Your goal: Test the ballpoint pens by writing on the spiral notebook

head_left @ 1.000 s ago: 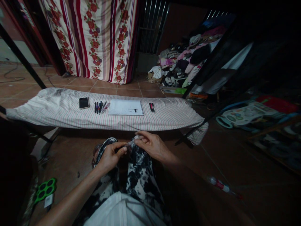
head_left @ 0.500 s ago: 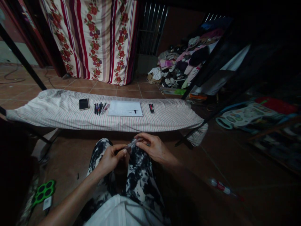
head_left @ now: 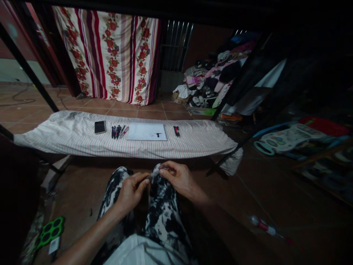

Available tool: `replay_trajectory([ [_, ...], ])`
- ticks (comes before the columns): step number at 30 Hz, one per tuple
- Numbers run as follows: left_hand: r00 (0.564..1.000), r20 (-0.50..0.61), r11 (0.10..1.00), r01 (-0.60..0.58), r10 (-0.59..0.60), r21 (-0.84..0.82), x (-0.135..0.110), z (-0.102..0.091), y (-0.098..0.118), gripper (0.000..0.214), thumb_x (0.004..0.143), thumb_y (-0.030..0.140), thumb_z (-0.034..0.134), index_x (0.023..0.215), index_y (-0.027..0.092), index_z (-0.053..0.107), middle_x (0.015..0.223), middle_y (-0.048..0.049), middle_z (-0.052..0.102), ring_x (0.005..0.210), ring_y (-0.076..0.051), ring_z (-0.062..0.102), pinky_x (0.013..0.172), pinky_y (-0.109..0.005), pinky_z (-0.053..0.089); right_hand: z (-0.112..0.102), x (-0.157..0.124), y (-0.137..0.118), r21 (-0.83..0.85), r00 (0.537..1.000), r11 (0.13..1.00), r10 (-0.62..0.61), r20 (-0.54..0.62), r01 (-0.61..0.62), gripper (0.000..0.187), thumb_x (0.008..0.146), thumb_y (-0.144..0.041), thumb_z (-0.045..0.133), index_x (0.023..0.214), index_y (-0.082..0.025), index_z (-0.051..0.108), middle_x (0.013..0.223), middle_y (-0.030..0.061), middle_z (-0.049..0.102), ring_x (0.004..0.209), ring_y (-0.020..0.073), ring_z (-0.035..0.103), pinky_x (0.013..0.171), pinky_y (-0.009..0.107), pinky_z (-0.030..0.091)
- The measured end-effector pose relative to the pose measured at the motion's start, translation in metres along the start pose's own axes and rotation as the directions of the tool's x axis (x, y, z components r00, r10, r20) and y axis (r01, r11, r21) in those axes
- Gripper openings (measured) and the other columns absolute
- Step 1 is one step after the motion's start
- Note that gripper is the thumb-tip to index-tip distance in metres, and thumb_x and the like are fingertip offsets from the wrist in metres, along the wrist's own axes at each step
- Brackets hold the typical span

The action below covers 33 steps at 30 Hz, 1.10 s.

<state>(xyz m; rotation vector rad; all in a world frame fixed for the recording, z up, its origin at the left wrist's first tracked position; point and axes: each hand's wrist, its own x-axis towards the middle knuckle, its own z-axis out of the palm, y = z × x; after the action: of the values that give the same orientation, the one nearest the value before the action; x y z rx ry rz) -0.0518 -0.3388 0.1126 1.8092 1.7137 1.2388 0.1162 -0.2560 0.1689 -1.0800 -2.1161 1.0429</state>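
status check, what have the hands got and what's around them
Left hand and right hand each pinch an end of one pen over the knees. Striped board ahead holds notebook, phone, more pens. Nothing between the hands.

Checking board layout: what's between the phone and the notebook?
In the head view, a small row of pens lies on the striped cloth between the phone and the notebook.

I sit in a dim room on a brown tiled floor point(head_left: 82, 184); ahead hangs a floral striped curtain point(head_left: 121, 59), a clothes heap point(head_left: 209, 81) beside it.
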Motion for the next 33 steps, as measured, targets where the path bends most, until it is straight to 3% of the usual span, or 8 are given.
replay_trajectory([
  [3,0.996,-0.034,0.991,-0.075,0.079,0.11,-0.002,-0.001,0.001,0.024,0.085,0.025,0.046,0.094,0.015,0.065,0.083,-0.0069,0.068,0.078,-0.017,0.064,0.07,-0.027,0.05,0.003,0.003,0.002,-0.041,1.0,0.999,0.012,0.005,-0.012,0.017,0.075,-0.026,0.054,0.081,-0.016,0.066,0.061,0.0007,0.061,0.054,0.0114,0.054,0.051,0.021,0.04],
  [10,0.972,-0.15,0.962,-0.144,0.181,0.233,0.009,0.0,-0.012,0.023,0.086,0.022,0.045,0.098,0.017,0.063,0.089,-0.0076,0.069,0.083,-0.017,0.064,0.073,-0.026,0.051,0.012,0.023,0.003,0.191,0.998,0.98,0.049,0.035,-0.055,0.02,0.074,-0.03,0.055,0.084,-0.014,0.063,0.068,0.0019,0.062,0.059,0.0111,0.056,0.053,0.021,0.042],
  [17,0.963,-0.135,0.943,-0.19,0.233,0.274,0.031,0.009,-0.03,0.025,0.086,0.022,0.044,0.1,0.015,0.063,0.079,-0.0084,0.067,0.074,-0.018,0.063,0.066,-0.027,0.051,0.015,0.056,0.026,0.087,0.995,0.992,0.092,0.045,-0.096,0.019,0.076,-0.031,0.052,0.077,-0.016,0.063,0.062,0.0023,0.062,0.057,0.0134,0.057,0.054,0.024,0.042],
  [20,0.978,-0.148,0.975,-0.119,0.147,0.186,0.048,0.018,-0.042,0.026,0.085,0.023,0.044,0.101,0.016,0.063,0.083,-0.0088,0.068,0.079,-0.019,0.063,0.071,-0.029,0.05,0.015,0.074,0.037,0.168,0.992,0.979,0.105,0.062,-0.114,0.021,0.077,-0.034,0.053,0.08,-0.016,0.063,0.063,0.0025,0.063,0.058,0.0132,0.058,0.055,0.024,0.044],
  [23,0.987,-0.132,0.994,0.078,-0.088,-0.081,0.074,0.029,-0.057,0.029,0.084,0.029,0.046,0.104,0.017,0.063,0.094,-0.0087,0.068,0.089,-0.02,0.063,0.079,-0.03,0.048,0.013,0.1,0.05,0.276,0.991,0.954,0.098,0.096,-0.121,0.037,0.078,-0.038,0.053,0.108,-0.017,0.058,0.067,0.0012,0.064,0.06,0.0127,0.059,0.057,0.024,0.045],
  [26,0.931,-0.094,0.884,0.298,-0.352,-0.36,0.11,0.037,-0.073,0.039,0.082,0.037,0.048,0.11,0.013,0.059,0.078,-0.0072,0.07,0.071,-0.019,0.064,0.07,-0.031,0.049,0.009,0.135,0.07,0.281,0.992,0.951,0.127,0.014,-0.126,0.051,0.079,-0.04,0.051,0.126,-0.021,0.044,0.068,-0.0007,0.064,0.059,0.0125,0.058,0.056,0.024,0.045],
  [29,0.895,-0.121,0.769,0.292,-0.429,-0.569,0.15,0.039,-0.087,0.044,0.077,0.039,0.052,0.111,0.011,0.055,0.069,-0.0038,0.066,0.06,-0.016,0.06,0.063,-0.03,0.048,0.006,0.173,0.094,0.091,0.98,0.993,0.095,-0.176,-0.08,0.035,0.077,-0.033,0.053,0.109,-0.02,0.058,0.067,-0.0007,0.062,0.062,0.0131,0.058,0.06,0.024,0.045],
  [33,0.875,-0.117,0.656,0.257,-0.47,-0.71,0.198,0.04,-0.105,0.031,0.068,0.037,0.061,0.088,0.014,0.059,0.066,-0.0018,0.063,0.058,-0.013,0.057,0.06,-0.027,0.046,0.013,0.214,0.117,-0.209,0.975,0.976,0.01,-0.223,-0.058,0.02,0.078,-0.024,0.051,0.092,-0.019,0.065,0.076,0.0023,0.065,0.068,0.0148,0.059,0.069,0.027,0.044],
])
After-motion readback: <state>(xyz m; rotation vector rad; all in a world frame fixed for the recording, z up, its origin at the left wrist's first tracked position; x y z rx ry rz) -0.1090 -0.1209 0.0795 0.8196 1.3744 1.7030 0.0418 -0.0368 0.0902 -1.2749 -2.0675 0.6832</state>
